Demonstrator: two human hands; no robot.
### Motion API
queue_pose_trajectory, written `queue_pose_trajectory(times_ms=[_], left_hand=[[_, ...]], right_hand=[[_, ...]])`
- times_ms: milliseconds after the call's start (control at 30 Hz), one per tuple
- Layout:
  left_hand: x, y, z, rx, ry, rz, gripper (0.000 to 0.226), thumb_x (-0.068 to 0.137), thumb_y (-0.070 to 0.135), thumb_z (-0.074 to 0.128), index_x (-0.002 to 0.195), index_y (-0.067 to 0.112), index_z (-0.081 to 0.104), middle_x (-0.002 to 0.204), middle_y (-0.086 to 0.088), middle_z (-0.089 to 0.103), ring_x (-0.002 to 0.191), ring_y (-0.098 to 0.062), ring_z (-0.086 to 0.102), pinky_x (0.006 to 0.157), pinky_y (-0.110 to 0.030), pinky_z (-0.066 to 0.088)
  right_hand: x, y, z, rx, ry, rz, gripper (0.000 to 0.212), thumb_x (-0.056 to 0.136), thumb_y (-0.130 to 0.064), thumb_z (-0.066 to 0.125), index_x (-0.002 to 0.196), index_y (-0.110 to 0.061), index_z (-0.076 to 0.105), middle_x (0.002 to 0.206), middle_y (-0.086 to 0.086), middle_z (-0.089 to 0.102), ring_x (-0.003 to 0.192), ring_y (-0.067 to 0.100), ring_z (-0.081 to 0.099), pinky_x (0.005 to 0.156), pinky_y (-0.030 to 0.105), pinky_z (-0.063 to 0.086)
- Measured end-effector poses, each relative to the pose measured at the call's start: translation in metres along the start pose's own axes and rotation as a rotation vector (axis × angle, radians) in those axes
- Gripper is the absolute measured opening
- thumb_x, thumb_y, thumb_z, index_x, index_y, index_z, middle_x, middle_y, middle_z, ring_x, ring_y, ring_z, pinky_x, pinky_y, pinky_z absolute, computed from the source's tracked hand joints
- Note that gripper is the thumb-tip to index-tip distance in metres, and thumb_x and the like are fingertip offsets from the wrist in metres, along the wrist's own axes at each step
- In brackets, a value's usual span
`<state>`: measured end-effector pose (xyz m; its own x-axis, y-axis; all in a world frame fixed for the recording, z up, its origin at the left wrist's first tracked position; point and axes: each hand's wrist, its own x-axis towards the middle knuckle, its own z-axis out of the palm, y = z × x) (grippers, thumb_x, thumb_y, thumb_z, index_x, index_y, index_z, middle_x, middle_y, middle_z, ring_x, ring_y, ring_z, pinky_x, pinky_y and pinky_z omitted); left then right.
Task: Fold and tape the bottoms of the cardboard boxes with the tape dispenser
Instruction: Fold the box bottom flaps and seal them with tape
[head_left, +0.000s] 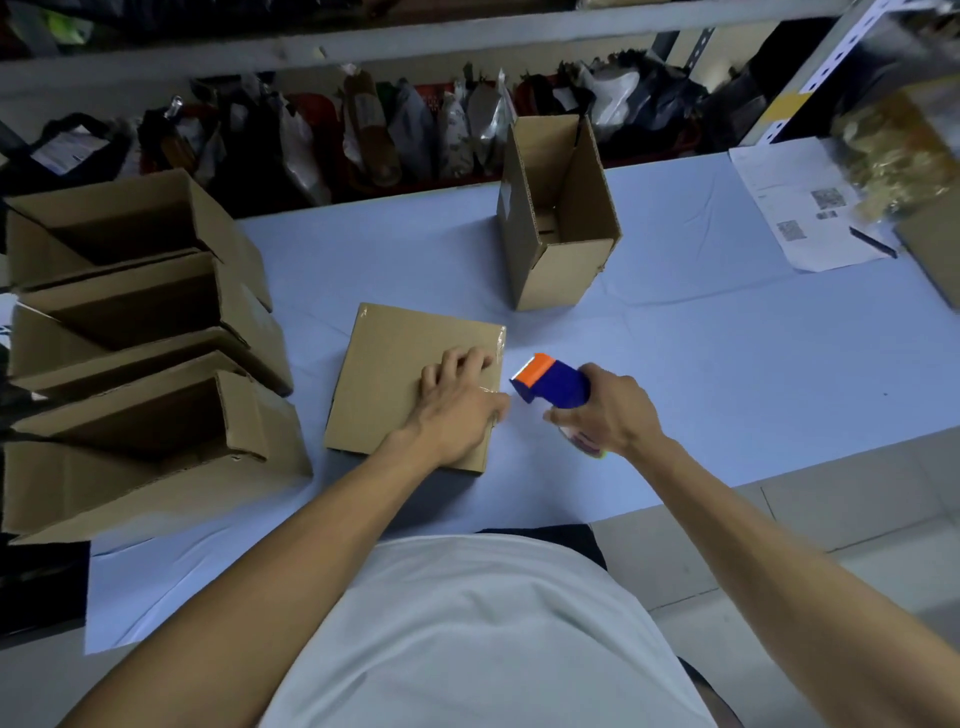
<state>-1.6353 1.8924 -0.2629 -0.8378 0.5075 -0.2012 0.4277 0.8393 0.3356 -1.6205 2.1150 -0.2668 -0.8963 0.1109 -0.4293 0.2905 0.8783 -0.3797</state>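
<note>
Square brown cardboard box (410, 379), bottom up, mid pale blue cloth-covered surface (727, 364); glossy clear tape along right edge. Left hand (457, 400) flat on box, fingers (457, 364) released, spread. Right hand (608, 410) grasping blue plastic tape dispenser (550, 382), orange tip just beside box. Open-topped corrugated box (561, 218) upright behind.

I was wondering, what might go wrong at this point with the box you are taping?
The tape dispenser sits just off the box edge, so its blade could nick the left hand pressing beside it. The tape at that edge looks wrinkled and may not bond. The upright open box behind could be knocked.
</note>
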Motion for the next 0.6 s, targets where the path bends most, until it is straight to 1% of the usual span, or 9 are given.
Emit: queue_pose_trajectory(times_ms=[67,133,200,267,333,400,467,533,600], left_hand=[[0.002,0.002,-0.001,0.040,-0.016,-0.004,0.013,0.081,0.020,0.054,0.085,0.025,0.065,0.138,-0.001,0.031,0.126,-0.027,0.022,0.095,-0.037,0.021],[0.002,0.004,-0.001,0.092,-0.018,-0.012,0.016,0.079,0.015,0.054,0.084,0.024,0.066,0.136,-0.003,0.031,0.125,-0.029,0.024,0.095,-0.041,0.026],[0.001,0.007,0.003,0.124,-0.003,-0.031,0.017,0.079,0.017,0.053,0.084,0.024,0.068,0.136,-0.004,0.030,0.126,-0.031,0.023,0.095,-0.043,0.026],[0.001,0.009,0.005,0.099,0.012,-0.049,0.017,0.080,0.023,0.052,0.082,0.022,0.069,0.137,-0.004,0.029,0.127,-0.031,0.020,0.097,-0.043,0.022],[-0.001,0.009,0.010,0.077,0.027,-0.050,0.021,0.083,0.030,0.051,0.081,0.021,0.070,0.141,-0.005,0.029,0.131,-0.029,0.017,0.100,-0.042,0.017],[-0.004,0.007,0.016,0.080,0.070,-0.034,0.018,0.087,0.030,0.054,0.083,0.023,0.070,0.146,-0.007,0.029,0.137,-0.031,0.017,0.104,-0.041,0.013],[-0.009,0.002,0.022,0.037,0.125,-0.004,0.017,0.086,0.024,0.057,0.098,0.028,0.069,0.148,-0.009,0.032,0.140,-0.031,0.022,0.109,-0.039,0.013],[-0.015,0.002,0.025,-0.005,0.145,-0.047,0.051,0.084,0.024,0.061,0.135,0.026,0.053,0.150,-0.013,0.031,0.138,-0.033,0.027,0.111,-0.039,0.019],[-0.021,0.004,0.027,-0.006,0.183,-0.254,0.078,0.081,0.033,0.066,0.150,0.018,0.031,0.151,-0.021,0.024,0.135,-0.040,0.028,0.109,-0.046,0.027]], right_hand=[[-0.001,0.004,0.002,-0.017,0.099,0.013,0.055,0.071,-0.057,0.077,0.104,-0.022,0.051,0.085,-0.005,0.063,0.074,0.021,0.061,0.064,0.035,0.055],[-0.004,0.008,0.012,-0.059,0.163,-0.007,0.052,0.081,-0.053,0.072,0.111,-0.017,0.050,0.088,0.000,0.064,0.074,0.025,0.060,0.060,0.035,0.049],[-0.009,0.011,0.024,-0.114,0.180,-0.040,0.044,0.091,-0.040,0.064,0.125,-0.016,0.048,0.096,0.006,0.066,0.079,0.029,0.061,0.060,0.034,0.042],[-0.015,0.011,0.038,-0.126,0.184,-0.101,0.048,0.093,-0.021,0.060,0.138,-0.016,0.043,0.107,0.009,0.063,0.095,0.032,0.059,0.065,0.036,0.045],[-0.024,0.011,0.053,-0.070,0.170,-0.174,0.059,0.089,-0.006,0.054,0.144,-0.022,0.039,0.131,0.002,0.054,0.116,0.026,0.050,0.064,0.034,0.047],[-0.033,0.013,0.063,0.010,0.151,-0.202,0.075,0.086,0.002,0.047,0.150,-0.032,0.028,0.147,-0.010,0.038,0.124,0.014,0.042,0.060,0.025,0.044],[-0.034,0.014,0.066,-0.034,0.151,-0.146,0.068,0.086,-0.004,0.052,0.148,-0.026,0.033,0.138,0.001,0.045,0.116,0.024,0.047,0.060,0.032,0.046],[-0.031,0.010,0.060,-0.170,0.199,-0.125,0.053,0.086,-0.016,0.061,0.137,-0.015,0.048,0.118,0.012,0.052,0.103,0.033,0.049,0.065,0.037,0.045],[-0.024,0.002,0.050,-0.190,0.252,-0.135,0.046,0.086,-0.026,0.065,0.129,-0.012,0.055,0.114,0.014,0.053,0.100,0.034,0.050,0.073,0.037,0.045]])
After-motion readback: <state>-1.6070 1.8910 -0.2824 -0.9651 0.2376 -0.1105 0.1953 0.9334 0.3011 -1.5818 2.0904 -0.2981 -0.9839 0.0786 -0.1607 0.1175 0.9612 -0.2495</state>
